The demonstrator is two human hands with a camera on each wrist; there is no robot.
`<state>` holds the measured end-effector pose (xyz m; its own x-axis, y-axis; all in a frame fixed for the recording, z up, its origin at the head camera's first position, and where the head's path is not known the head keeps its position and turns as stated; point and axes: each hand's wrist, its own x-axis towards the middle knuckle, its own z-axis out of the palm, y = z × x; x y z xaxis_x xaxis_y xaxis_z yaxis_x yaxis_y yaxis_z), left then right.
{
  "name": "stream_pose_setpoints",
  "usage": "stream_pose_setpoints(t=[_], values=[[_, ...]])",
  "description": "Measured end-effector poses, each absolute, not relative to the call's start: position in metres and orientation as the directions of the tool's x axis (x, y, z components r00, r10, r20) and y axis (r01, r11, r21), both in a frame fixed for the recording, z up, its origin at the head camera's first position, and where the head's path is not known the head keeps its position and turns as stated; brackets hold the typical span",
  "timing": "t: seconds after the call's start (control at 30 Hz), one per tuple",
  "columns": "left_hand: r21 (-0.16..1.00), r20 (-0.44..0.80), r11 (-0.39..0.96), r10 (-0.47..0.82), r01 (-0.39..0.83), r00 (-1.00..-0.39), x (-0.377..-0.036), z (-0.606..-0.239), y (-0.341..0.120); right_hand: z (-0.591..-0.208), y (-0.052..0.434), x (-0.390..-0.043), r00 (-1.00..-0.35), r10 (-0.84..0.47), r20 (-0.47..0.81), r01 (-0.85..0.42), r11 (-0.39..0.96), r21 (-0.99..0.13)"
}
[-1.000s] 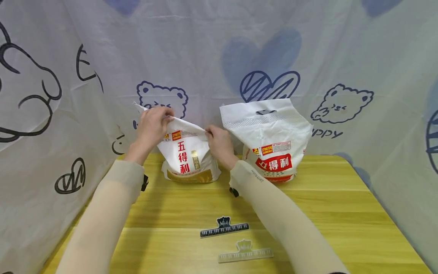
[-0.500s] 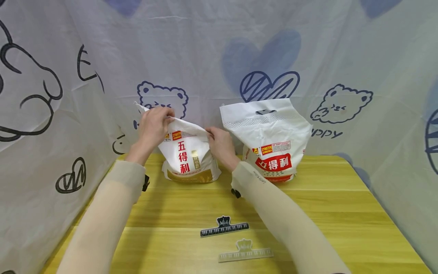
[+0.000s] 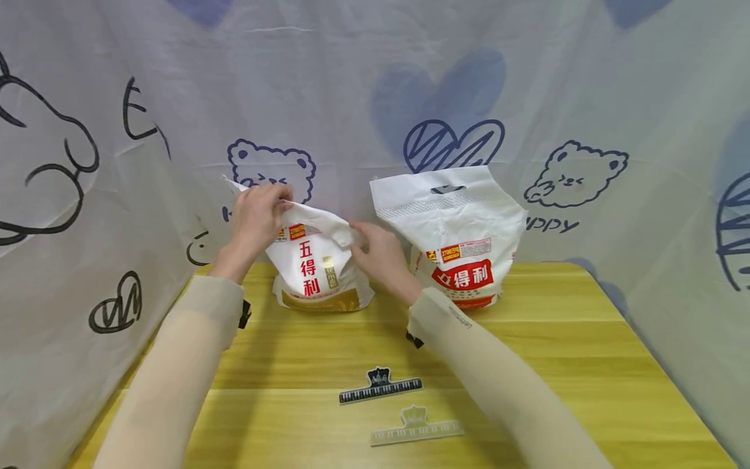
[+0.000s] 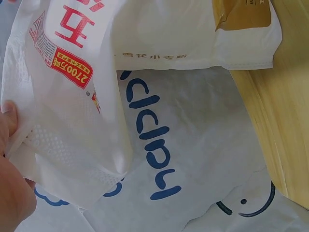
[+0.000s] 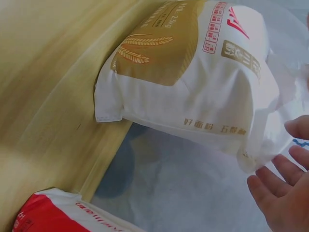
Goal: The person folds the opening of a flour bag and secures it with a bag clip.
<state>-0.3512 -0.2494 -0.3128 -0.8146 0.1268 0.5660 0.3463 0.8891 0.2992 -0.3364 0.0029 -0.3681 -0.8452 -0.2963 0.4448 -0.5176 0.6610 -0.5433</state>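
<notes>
A white flour bag (image 3: pixel 316 273) with red characters and a gold band stands at the back of the wooden table (image 3: pixel 527 339). My left hand (image 3: pixel 271 200) pinches the bag's folded top at its left corner. In the left wrist view my thumb (image 4: pixel 9 116) lies on that top edge of the bag (image 4: pixel 72 96). My right hand (image 3: pixel 362 236) is at the top's right end with loose, straight fingers. In the right wrist view its fingers (image 5: pixel 275 186) are spread just beside the bag (image 5: pixel 193 87), gripping nothing.
A second white bag (image 3: pixel 457 221) with a red label and a cut-out handle stands upright to the right, and also shows in the right wrist view (image 5: pixel 63 215). A black clip (image 3: pixel 379 385) and a clear clip (image 3: pixel 416 425) lie near me. Printed cloth (image 3: pixel 117 163) walls the table.
My right hand has let go of the bag's top right corner and dropped slightly to the right, its fingers opening. The top has sagged there. My left hand keeps its pinch.
</notes>
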Motion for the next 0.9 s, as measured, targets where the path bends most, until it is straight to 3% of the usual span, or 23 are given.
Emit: stream_pose_setpoints(t=[0.47,0.67,0.9], values=[[0.326,0.553,0.88,0.119,0.345,-0.825,-0.35,-0.316,-0.253,-0.385,0.037,-0.296,-0.747,-0.42,0.515,-0.662,0.546,-0.514],[0.338,0.555,0.874,0.114,0.348,-0.824,-0.349,-0.318,-0.253,-0.405,0.054,-0.279,-0.766,-0.49,0.417,-0.641,0.53,-0.555],[0.335,0.575,0.865,0.127,0.374,-0.808,-0.35,-0.32,-0.25,-0.43,0.074,-0.265,-0.741,-0.628,0.239,-0.608,0.474,-0.637]])
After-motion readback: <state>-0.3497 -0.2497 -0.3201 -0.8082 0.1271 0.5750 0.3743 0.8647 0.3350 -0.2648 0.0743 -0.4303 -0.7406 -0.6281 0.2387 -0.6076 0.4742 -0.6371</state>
